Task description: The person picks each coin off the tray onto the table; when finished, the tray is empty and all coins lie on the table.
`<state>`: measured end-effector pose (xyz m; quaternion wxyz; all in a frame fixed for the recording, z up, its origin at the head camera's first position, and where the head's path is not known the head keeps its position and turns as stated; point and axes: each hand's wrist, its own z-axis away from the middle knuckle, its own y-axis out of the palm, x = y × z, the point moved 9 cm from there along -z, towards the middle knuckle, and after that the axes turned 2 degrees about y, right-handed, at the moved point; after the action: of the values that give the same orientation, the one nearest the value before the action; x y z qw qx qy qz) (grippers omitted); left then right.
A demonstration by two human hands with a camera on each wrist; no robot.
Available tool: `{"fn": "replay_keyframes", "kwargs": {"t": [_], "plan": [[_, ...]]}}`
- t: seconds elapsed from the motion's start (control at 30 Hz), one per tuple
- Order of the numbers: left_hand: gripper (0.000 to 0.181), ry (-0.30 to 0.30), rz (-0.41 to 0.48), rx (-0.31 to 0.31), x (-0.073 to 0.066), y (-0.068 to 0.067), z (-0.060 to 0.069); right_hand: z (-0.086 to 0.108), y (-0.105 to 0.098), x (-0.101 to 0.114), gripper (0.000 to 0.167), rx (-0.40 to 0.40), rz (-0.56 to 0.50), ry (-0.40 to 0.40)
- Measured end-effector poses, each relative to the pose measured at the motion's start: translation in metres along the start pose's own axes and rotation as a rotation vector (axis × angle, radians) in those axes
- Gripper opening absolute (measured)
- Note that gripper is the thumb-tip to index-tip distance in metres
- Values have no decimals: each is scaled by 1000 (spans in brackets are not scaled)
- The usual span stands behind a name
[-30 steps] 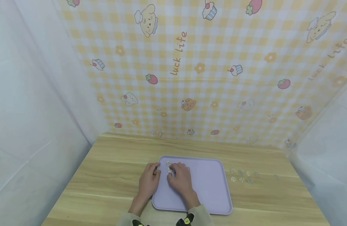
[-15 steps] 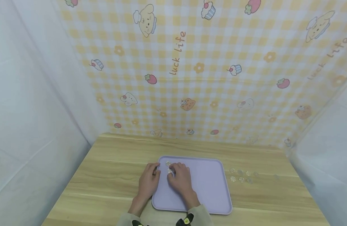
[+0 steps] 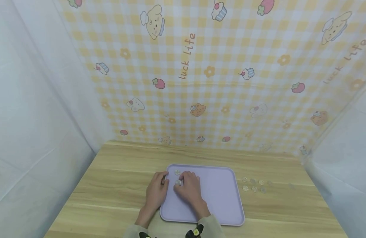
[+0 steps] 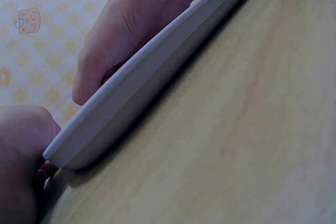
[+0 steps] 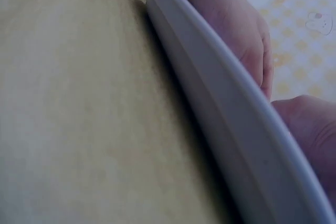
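A lavender tray (image 3: 214, 195) lies on the wooden table, its side wall (image 4: 131, 87) close up in the left wrist view. My left hand (image 3: 156, 191) holds the tray's left rim, fingers and thumb bent at the edge. Over the tray's left part, my right hand (image 3: 188, 188) pinches a small clear round disc (image 3: 178, 182) between thumb and forefinger. A second clear disc (image 3: 177, 172) lies flat near the tray's far left corner. In the right wrist view the tray wall hides the fingertips of my right hand (image 5: 312, 135).
Several more clear discs (image 3: 254, 189) lie in two loose rows on the table (image 3: 126, 198) right of the tray, with a faint one (image 3: 291, 186) farther right. A checked cloth (image 3: 200, 92) hangs behind the table, with white sheets (image 3: 37, 115) at both sides.
The disc at my right hand has shifted slightly toward me, away from the far disc. My right thumb has moved a little left and nearer. My left hand stays put.
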<state>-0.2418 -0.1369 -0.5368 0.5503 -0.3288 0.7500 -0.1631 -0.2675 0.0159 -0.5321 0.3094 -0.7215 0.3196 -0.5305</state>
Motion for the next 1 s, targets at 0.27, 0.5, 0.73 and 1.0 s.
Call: {"fn": "replay_keyframes", "kwargs": {"t": [0.27,0.5,0.73,1.0], "plan": [[32,-2,-7,0,1,0,0,4,1,6,19,-27,-67,-103],[32,-5,-6,6,1,0,0,7,1,13,20,6,-15,-164],[31,-7,-8,12,2,1,-1,11,-2,20,23,-4,-1,-234],[31,-3,-3,8,1,1,-1,14,0,22,23,5,-26,-283]]}}
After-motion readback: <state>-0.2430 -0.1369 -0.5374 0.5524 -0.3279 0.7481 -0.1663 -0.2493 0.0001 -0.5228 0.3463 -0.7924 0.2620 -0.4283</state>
